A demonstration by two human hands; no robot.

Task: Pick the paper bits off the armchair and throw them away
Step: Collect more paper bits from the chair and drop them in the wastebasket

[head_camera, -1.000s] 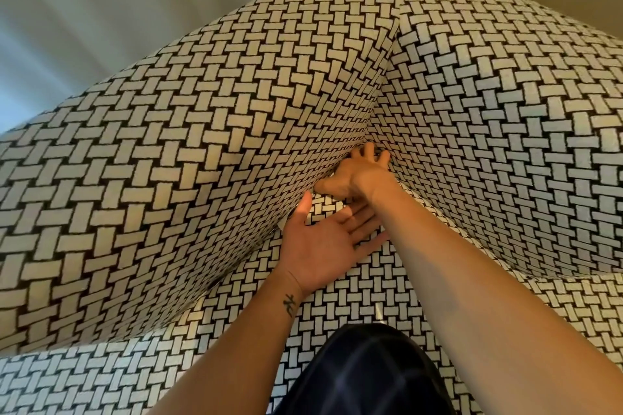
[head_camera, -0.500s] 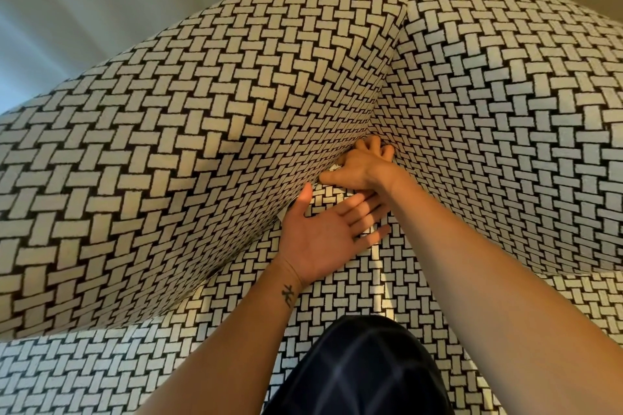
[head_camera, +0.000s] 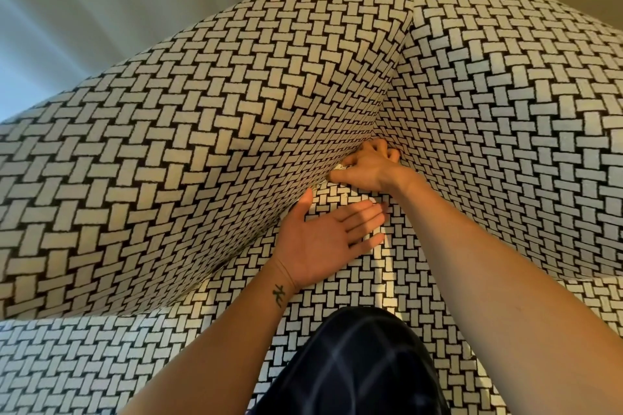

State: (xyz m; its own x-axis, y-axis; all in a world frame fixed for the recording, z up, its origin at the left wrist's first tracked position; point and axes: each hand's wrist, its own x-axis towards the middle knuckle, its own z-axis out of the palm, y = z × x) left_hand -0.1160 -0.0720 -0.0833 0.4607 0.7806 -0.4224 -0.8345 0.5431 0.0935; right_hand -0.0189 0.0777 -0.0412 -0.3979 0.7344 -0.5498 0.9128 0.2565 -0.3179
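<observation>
The armchair is covered in a black-and-white basket-weave fabric; its backrest, right side and seat meet in a deep corner. My right hand reaches into that corner with curled fingers, and its thumb and forefinger pinch a small white paper bit at the crease. My left hand lies palm up just in front, over the seat, fingers straight and empty. Other paper bits are hard to tell from the white pattern.
My knee in dark checked cloth rests on the seat at the bottom. A pale curtain hangs behind the chair at the upper left. The chair's right side panel rises close by my right forearm.
My right hand has drawn slightly out of the corner crease toward the left, with a white bit now showing at its fingertips. My left hand stays palm up below it.
</observation>
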